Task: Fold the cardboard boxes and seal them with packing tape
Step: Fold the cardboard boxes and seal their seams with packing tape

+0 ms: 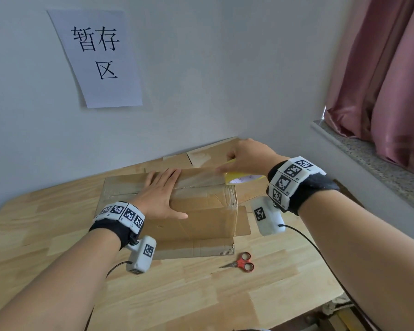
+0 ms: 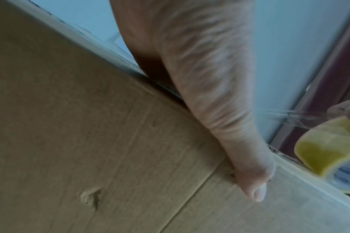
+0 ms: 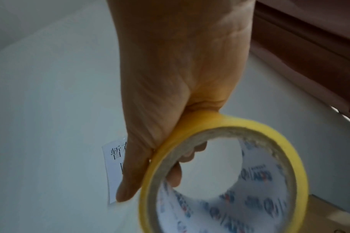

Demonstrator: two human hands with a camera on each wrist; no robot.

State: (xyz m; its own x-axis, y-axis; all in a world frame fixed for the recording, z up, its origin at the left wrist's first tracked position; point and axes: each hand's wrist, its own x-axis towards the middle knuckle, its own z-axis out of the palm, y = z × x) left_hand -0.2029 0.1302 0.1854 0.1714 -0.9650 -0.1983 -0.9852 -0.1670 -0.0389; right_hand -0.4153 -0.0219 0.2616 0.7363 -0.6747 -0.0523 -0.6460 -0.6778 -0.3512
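**A:** What is seen on the surface (image 1: 58, 235)?

**B:** A cardboard box (image 1: 201, 211) is seen standing on the pale wooden surface, near its far edge by a grey wall. The top flaps are closed, and a strip of clear tape (image 1: 198, 179) is stretched along the top seam.

**A:** How are the hands placed?

**B:** The left hand (image 1: 161, 198) is laid flat on the box top, fingers straight and pointing away, the thumb spread along the near top edge. Nothing is gripped by it. The right hand (image 1: 246, 156) is held over the right end of the box, and a yellow-edged tape roll (image 3: 225, 178) is gripped by it, with fingertips curled inside the core and the thumb along the outside.

**A:** Is anything else shown?

**B:** Red-handled scissors (image 1: 240, 262) are seen lying closed on the surface, near and to the right of the box. Flattened cardboard (image 1: 201, 157) is laid behind the box. A paper sign (image 1: 98, 58) with Chinese characters is fixed to the wall, and a pink curtain (image 1: 387, 75) is hung at the far right.
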